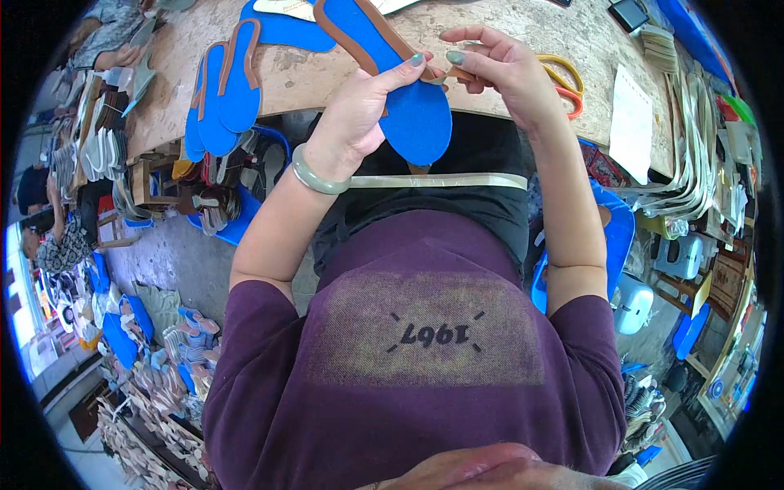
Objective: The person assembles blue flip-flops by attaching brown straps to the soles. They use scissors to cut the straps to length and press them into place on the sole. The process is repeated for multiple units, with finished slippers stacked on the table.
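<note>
A crowded workshop surrounds a pale, scuffed wooden worktop [523,20], with heaps of footwear pieces [175,371] on the lower left and a blue tub [614,214] below the worktop's right side. At the upper left, another person's hand [122,57] is near the worktop's edge.

The blue insole with brown edging [418,122] is in front of the wearer, at the near edge of the worktop, its rounded end jutting out above the lap. Its long axis runs steeply from upper left to lower right; the rounded end points down toward the wearer's body, and the far end passes out of view at the top. The left hand [359,106] pinches the insole by its left side, thumb laid across the upper face and the other fingers mostly hidden beneath. The right hand [510,73] pinches the free end of the brown edging strip [461,74] just off the insole's right side, with one finger stretched out above the thumb.

On the left, three more blue insoles [238,102] overlap, rounded ends toward the wearer and hanging past the worktop's edge. Another blue insole [286,31] lies farther back. Scissors with yellow and red-orange handles [576,77] lie just beside the right wrist, and a white paper sheet [631,122] lies farther right. A pale strip [441,181] stretches across the lap.
</note>
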`<action>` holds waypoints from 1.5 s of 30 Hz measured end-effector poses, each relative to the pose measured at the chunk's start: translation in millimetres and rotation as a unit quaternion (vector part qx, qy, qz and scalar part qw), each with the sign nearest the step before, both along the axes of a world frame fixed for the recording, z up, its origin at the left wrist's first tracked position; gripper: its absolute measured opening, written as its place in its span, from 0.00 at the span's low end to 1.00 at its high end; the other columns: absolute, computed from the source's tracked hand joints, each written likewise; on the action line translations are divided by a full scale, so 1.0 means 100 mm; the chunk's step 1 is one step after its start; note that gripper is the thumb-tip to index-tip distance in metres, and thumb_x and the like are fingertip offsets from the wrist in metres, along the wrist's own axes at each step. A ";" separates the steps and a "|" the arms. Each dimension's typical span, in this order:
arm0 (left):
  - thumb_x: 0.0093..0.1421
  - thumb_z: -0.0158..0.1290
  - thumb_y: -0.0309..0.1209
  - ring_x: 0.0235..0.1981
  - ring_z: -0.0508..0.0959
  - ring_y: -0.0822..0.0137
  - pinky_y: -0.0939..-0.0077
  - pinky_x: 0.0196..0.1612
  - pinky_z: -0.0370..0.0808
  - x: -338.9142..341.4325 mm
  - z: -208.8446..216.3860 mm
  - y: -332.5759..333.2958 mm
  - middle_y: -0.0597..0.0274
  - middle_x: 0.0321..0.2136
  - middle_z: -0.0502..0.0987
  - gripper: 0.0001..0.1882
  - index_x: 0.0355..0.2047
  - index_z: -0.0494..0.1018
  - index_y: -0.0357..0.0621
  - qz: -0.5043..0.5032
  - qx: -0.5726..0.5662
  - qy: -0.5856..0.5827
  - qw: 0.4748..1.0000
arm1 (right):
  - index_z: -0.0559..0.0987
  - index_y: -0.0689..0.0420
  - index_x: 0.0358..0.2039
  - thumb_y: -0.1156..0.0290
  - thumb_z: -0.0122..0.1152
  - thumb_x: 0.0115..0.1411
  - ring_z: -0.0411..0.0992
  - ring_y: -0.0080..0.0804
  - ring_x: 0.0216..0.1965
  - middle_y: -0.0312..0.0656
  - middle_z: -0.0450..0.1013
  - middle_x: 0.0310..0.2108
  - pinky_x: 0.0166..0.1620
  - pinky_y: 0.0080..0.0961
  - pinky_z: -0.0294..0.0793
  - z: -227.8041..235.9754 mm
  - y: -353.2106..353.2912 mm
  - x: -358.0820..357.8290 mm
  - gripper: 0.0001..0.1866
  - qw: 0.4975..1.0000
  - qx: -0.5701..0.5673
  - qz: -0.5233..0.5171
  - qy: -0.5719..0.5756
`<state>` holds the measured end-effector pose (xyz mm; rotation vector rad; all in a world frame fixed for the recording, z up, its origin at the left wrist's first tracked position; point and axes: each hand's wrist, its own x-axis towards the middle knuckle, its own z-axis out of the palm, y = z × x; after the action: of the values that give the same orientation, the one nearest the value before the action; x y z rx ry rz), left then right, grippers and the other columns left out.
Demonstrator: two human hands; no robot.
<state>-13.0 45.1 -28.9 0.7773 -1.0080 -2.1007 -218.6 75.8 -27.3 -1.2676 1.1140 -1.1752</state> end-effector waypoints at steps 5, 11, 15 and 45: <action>0.62 0.53 0.31 0.42 0.78 0.61 0.65 0.44 0.79 -0.02 -0.06 -0.07 0.55 0.40 0.74 0.19 0.50 0.66 0.34 0.016 0.056 0.022 0.998 | 0.74 0.58 0.50 0.71 0.53 0.59 0.78 0.34 0.32 0.47 0.78 0.29 0.37 0.28 0.76 -0.03 0.09 -0.52 0.17 0.884 -0.140 -0.153 0.418; 0.63 0.51 0.32 0.42 0.78 0.61 0.65 0.45 0.78 -0.07 -0.06 -0.07 0.54 0.40 0.74 0.19 0.50 0.66 0.34 0.032 0.054 0.022 0.998 | 0.68 0.55 0.56 0.73 0.54 0.56 0.74 0.42 0.42 0.50 0.73 0.39 0.43 0.36 0.74 -0.36 0.35 -0.97 0.25 0.631 -0.173 -0.085 0.751; 0.63 0.51 0.33 0.41 0.78 0.64 0.71 0.45 0.76 -0.11 0.01 0.07 0.54 0.39 0.76 0.17 0.48 0.69 0.34 0.064 -0.066 -0.014 0.996 | 0.66 0.53 0.57 0.76 0.56 0.53 0.73 0.43 0.43 0.49 0.70 0.42 0.44 0.35 0.73 -0.29 0.37 -1.02 0.29 0.643 -0.171 -0.092 0.741; 0.59 0.55 0.29 0.35 0.73 0.67 0.76 0.38 0.69 0.12 -0.25 0.63 0.60 0.32 0.74 0.06 0.34 0.74 0.40 0.148 -0.443 -0.159 0.870 | 0.70 0.60 0.50 0.58 0.76 0.43 0.73 0.29 0.35 0.40 0.72 0.33 0.40 0.24 0.72 -0.39 1.53 0.41 0.36 0.970 0.108 -0.048 0.211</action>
<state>-0.6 107.6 -54.0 0.7209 -1.7126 -1.0527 -177.5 229.2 -66.2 -1.3365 1.5858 -0.8406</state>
